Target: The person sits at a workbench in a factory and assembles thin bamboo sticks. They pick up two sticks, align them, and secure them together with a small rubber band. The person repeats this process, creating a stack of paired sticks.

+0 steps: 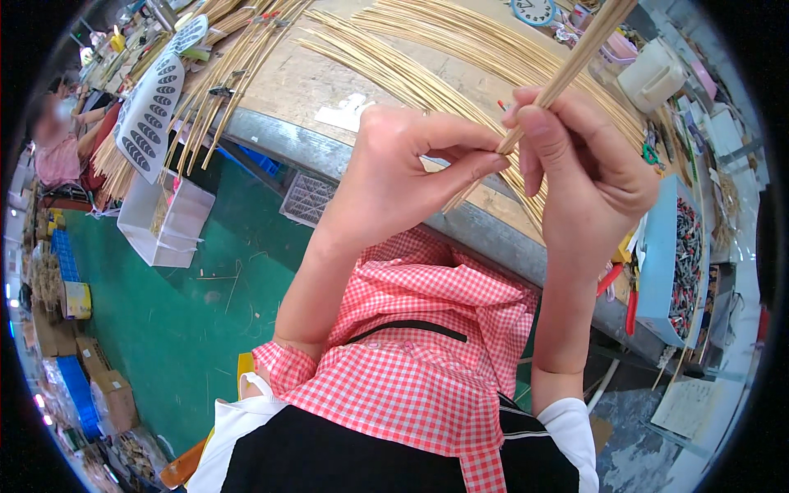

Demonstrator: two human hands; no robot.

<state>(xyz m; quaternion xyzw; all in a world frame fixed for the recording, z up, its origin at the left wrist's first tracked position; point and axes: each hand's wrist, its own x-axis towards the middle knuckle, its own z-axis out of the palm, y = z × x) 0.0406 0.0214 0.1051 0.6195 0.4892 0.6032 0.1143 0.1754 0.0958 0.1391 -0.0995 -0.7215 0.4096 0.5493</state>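
Observation:
Both my hands are raised over the workbench edge and hold a small bundle of thin bamboo strips (588, 45) that slants up to the top right. My right hand (588, 168) wraps around the bundle, thumb on top. My left hand (403, 177) pinches the bundle's lower end with fingertips, just left of the right hand. Behind the hands, many long bamboo strips (394, 62) lie fanned across the wooden workbench (304, 86). A red-and-white checked apron (411, 345) covers my lap.
A blue tray of small dark parts (678, 263) sits at the right, red-handled pliers (612, 279) beside it. A white fan frame (152, 107) and white box (164, 218) are at the left over green floor. Another person (57, 140) sits far left. A white jug (653, 74) and clock (534, 10) stand at the back.

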